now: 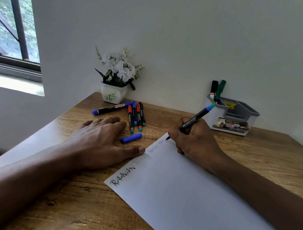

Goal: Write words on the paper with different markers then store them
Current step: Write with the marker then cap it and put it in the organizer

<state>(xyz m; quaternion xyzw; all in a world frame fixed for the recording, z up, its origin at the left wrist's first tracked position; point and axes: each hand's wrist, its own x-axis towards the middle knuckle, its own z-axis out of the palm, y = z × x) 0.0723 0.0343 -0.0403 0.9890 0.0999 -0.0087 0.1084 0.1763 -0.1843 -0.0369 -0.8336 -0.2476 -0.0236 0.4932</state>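
Our left hand [100,139] lies spread flat, thumb pinning the paper [183,186] so it won't slide; our right hand [193,138] pinches a marker [194,120], tip on the far edge; its blue cap [131,138] waits nearby, spare markers [136,116] beyond, holder [237,116] farthest

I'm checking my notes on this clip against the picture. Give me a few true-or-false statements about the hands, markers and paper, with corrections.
1. The right hand holds a marker with its tip on the paper. True.
2. The left hand holds a marker. False: it lies flat on the desk, holding nothing.
3. A loose blue cap lies near the left hand. True.
4. The organizer is empty. False: two pens stand in it.
5. The paper is blank. False: words run along its top edge.
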